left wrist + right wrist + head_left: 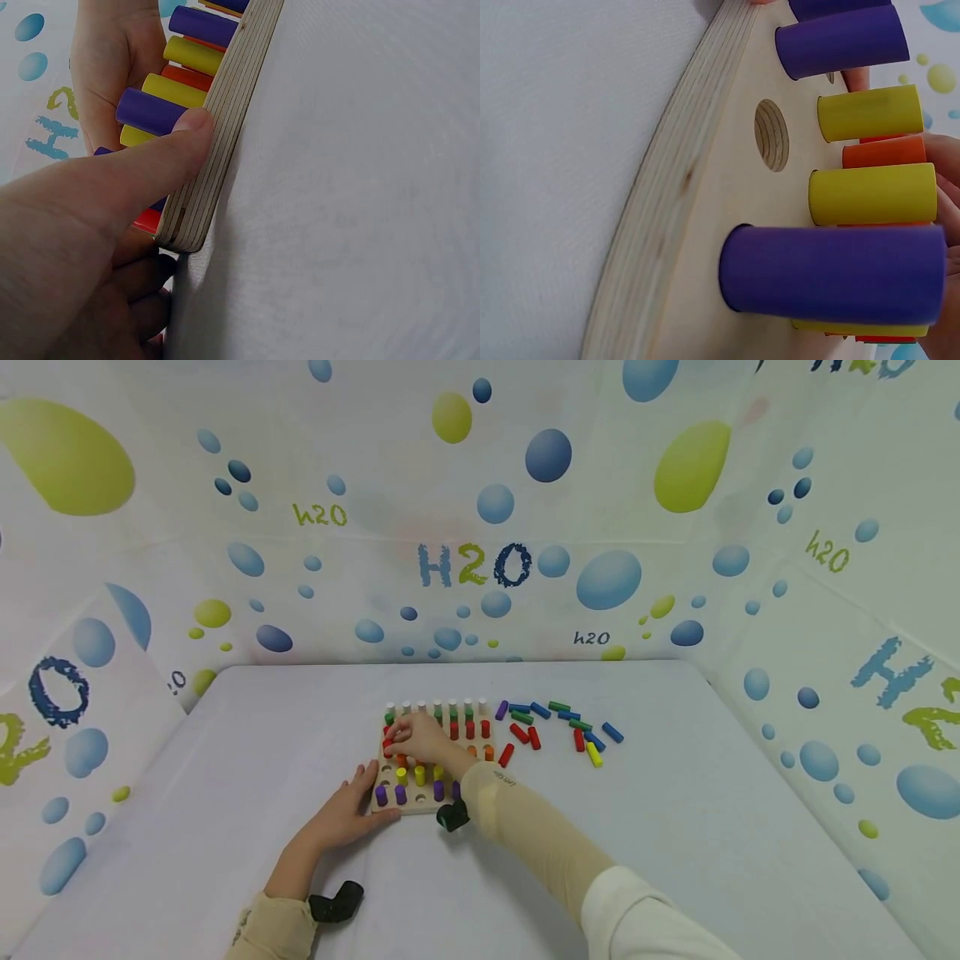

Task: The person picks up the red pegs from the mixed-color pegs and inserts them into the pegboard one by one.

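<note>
A wooden pegboard [431,809] carries rows of white, green, red, orange, yellow and purple pegs. My right hand [427,739] reaches over its left part, thumb and fingertips pinching a red peg [387,748] at the left edge; the peg's lower end is hard to make out. At the near left corner, my left hand [348,806] holds the board, thumb along the front edge and fingers at the left side. The left wrist view shows that thumb [161,161] pressed against the layered edge [217,142]. A bare hole [772,136] lies among the purple pegs.
Loose pegs lie right of the board: a purple one [502,709], a yellow one [594,754], and several red, blue and green ones. A white cloth [675,827] covers the table. A patterned curtain [375,585] stands behind it.
</note>
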Demonstrator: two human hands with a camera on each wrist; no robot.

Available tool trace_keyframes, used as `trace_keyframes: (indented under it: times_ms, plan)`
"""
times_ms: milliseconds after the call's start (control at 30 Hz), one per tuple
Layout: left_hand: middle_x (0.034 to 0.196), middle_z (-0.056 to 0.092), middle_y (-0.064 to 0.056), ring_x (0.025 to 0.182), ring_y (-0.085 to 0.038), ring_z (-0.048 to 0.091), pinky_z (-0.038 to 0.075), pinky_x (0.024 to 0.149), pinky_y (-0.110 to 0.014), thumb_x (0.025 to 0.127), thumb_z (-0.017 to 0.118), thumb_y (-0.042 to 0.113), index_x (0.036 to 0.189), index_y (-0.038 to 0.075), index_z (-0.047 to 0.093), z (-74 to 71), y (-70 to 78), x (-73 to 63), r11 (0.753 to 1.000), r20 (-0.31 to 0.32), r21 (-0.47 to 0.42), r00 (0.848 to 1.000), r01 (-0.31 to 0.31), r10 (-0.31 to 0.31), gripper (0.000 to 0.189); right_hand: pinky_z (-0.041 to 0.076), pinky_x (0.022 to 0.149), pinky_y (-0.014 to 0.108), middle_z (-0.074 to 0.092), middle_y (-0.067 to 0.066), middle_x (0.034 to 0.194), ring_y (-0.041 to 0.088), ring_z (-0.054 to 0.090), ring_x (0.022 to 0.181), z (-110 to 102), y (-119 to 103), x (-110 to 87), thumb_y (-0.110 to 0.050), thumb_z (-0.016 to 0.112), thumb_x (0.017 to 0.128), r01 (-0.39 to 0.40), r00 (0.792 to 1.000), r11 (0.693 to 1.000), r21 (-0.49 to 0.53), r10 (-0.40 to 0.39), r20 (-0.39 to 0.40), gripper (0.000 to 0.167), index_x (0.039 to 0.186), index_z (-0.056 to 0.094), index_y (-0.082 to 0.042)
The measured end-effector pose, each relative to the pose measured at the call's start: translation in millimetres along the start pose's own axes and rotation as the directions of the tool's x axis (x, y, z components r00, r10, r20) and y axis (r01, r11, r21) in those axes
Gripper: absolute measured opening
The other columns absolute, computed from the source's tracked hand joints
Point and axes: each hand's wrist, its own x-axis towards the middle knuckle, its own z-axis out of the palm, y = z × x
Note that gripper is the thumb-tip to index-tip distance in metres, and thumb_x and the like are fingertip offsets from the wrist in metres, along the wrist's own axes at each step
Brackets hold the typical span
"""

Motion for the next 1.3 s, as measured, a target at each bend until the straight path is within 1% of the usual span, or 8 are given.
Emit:
trace_keyframes:
  times_ms: [133,267,433,600,700,967,1100,1300]
  plan:
    - [0.146,0.014,-0.028,0.134,-0.042,0.009,0.006,0.107,-0.057,0.081,0.062,0.050,0.143,-0.006,0.014,-0.2,-0.4,0.5,1.000,0.003,0.002,1.000,0.007,-0.007,0.097,0.050,0.077,0.019,0.069,-0.003,0.091,0.007,0.062,0.080,0,1,-0.4,-0.018,0.071,0.081,0.001,1.000,1.000,-0.009,-0.001,-0.005,0.009,0.089,0.067,-0.016]
    - [0.146,0.014,-0.028,0.134,-0.043,0.008,0.007,0.107,-0.057,0.080,0.062,0.051,0.143,-0.005,0.014,-0.3,-0.4,0.4,1.000,0.005,0.002,1.000,0.010,-0.010,0.097,0.049,0.080,0.021,0.069,-0.003,0.092,0.006,0.062,0.081,-1,1,-2.5,-0.019,0.070,0.082,0.032,0.999,0.999,-0.021,-0.033,-0.009,0.010,0.090,0.067,-0.015]
    - [0.146,0.014,-0.029,0.134,-0.043,0.009,0.007,0.107,-0.057,0.080,0.063,0.051,0.143,-0.006,0.014,0.4,-0.3,-0.2,1.000,0.001,0.002,1.000,0.007,-0.007,0.097,0.049,0.077,0.020,0.069,-0.004,0.092,0.006,0.062,0.080,-5,5,-5.3,-0.022,0.069,0.082,0.061,0.998,0.998,0.017,-0.061,0.005,0.014,0.094,0.066,-0.014]
    - [0.146,0.013,-0.028,0.134,-0.043,0.008,0.007,0.107,-0.056,0.080,0.062,0.051,0.143,-0.005,0.014,-0.1,1.3,-0.4,1.000,0.000,0.002,1.000,0.012,-0.012,0.097,0.051,0.077,0.022,0.068,-0.006,0.096,0.007,0.062,0.089,-15,10,-8.1,-0.025,0.068,0.083,0.062,0.997,0.995,0.076,-0.065,0.033,0.021,0.101,0.065,-0.015]
    - [0.146,0.014,-0.029,0.134,-0.043,0.008,0.006,0.108,-0.056,0.080,0.063,0.050,0.143,-0.006,0.014,-0.6,2.8,-0.7,1.000,-0.001,-0.002,1.000,0.008,-0.008,0.097,0.051,0.080,0.024,0.067,-0.004,0.101,0.009,0.062,0.095,-23,12,-11.7,-0.025,0.067,0.084,0.076,0.996,0.992,0.100,-0.079,0.031,0.025,0.107,0.064,-0.014]
    - [0.146,0.014,-0.028,0.135,-0.041,0.009,0.006,0.109,-0.054,0.081,0.064,0.048,0.143,-0.006,0.014,-0.1,4.2,-1.5,0.999,0.008,-0.006,0.999,0.032,-0.032,0.096,0.051,0.083,0.026,0.066,-0.003,0.106,0.010,0.061,0.098,-40,18,-19.6,-0.025,0.066,0.085,0.100,0.995,0.984,0.149,-0.102,0.002,0.031,0.112,0.062,-0.010]
    - [0.146,0.014,-0.028,0.135,-0.041,0.009,0.006,0.109,-0.053,0.081,0.063,0.049,0.143,-0.005,0.014,-0.3,4.1,-1.8,0.999,0.005,-0.005,0.999,0.039,-0.039,0.097,0.051,0.083,0.025,0.066,-0.006,0.105,0.007,0.061,0.097,-46,19,-22.9,-0.026,0.066,0.085,0.104,0.995,0.983,0.149,-0.103,-0.016,0.030,0.113,0.063,-0.014]
    - [0.147,0.013,-0.027,0.135,-0.040,0.008,0.007,0.109,-0.053,0.080,0.062,0.052,0.144,-0.003,0.014,-0.8,3.8,-1.6,0.999,0.007,0.005,0.999,0.052,-0.052,0.097,0.052,0.081,0.024,0.066,-0.005,0.106,0.008,0.061,0.097,-56,23,-30.7,-0.027,0.065,0.086,0.152,0.988,0.976,0.158,-0.151,-0.019,0.034,0.115,0.062,-0.011]
